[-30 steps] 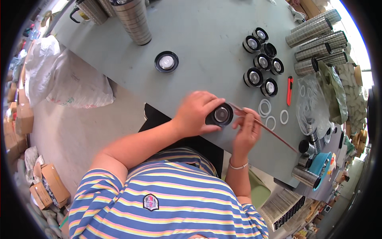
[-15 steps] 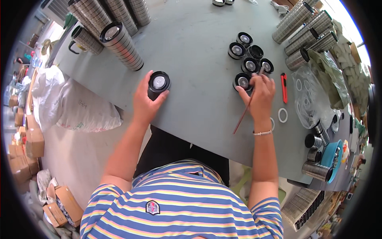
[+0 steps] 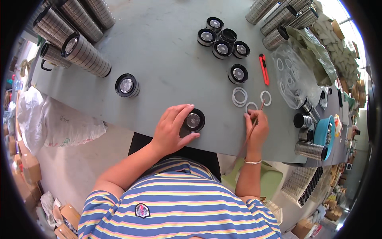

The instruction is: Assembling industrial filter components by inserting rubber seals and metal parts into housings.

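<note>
Near the table's front edge stands a round black cap (image 3: 193, 120) with a silver centre. My left hand (image 3: 170, 129) curves round its left side, fingers at the far rim and thumb at the near one. In my right hand (image 3: 257, 129) is a thin reddish-brown stick (image 3: 263, 104), which slants past the fingers. The fingertips of that hand also meet a white ring (image 3: 251, 106) lying on the table; whether they grip it I cannot tell. Close by lie a second white ring (image 3: 266, 98) and some overlapping rings (image 3: 239, 96).
Several similar caps (image 3: 222, 48) sit beyond the rings, one cap (image 3: 127, 85) stands at left. Stacked metal cylinders (image 3: 85, 53) rise at far left, more (image 3: 278, 36) at far right. A red utility knife (image 3: 264, 69) lies near a clear bag of rings (image 3: 292, 75). A blue basin (image 3: 324, 133) is at right.
My left hand has left one cap standing at left and moved right to another. My right hand, stick still in it, has come from the cap group to the white rings. The view has shifted.
</note>
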`<state>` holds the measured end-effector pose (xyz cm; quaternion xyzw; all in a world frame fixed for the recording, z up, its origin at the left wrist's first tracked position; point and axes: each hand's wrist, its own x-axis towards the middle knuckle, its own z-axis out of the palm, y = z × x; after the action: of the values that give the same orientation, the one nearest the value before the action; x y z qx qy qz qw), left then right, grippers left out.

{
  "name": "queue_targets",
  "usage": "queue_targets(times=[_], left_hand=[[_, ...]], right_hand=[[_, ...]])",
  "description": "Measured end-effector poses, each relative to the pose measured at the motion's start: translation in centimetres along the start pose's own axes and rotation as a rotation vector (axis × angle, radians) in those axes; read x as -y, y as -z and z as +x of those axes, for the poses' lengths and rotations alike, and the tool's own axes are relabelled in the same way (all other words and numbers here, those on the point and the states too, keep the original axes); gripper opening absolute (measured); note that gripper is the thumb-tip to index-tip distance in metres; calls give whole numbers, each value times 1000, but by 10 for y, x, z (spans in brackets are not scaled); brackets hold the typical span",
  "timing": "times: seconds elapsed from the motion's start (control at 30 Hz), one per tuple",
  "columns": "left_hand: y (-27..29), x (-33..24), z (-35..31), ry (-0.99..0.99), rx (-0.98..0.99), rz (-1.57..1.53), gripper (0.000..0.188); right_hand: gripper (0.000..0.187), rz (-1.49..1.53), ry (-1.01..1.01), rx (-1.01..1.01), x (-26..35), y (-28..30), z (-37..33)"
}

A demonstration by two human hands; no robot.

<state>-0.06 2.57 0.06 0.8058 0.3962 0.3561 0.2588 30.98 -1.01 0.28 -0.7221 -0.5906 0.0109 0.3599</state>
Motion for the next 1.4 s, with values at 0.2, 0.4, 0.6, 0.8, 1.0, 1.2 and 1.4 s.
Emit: queue_targets(times=[0.2,0.4,0.6,0.8,1.0,1.2,1.4], left_hand=[[10,-15,5,-76,-117,-145,56],[23,-48,24,653,210,-1148,26],[42,-51,20,776,202,-1192,20],[40,-47,15,709,108,-1236,14],[46,-56,11,340,-53,-937,17],[37,-32,19,644,-21,-728,11],[19,-3,18,485,-11,-201,20]], right_hand=[[24,366,-44,15,5,0,-4],[35,1220,-382,331,86,13,-11],[36,1261,-362,382,95,12,-12],[41,1213,-364,312,102,14,-17],[42,973,182,158,103,12,-24],[26,879,-303,386,113,-14,-8],[19,440,-41,431,112,-36,-5]])
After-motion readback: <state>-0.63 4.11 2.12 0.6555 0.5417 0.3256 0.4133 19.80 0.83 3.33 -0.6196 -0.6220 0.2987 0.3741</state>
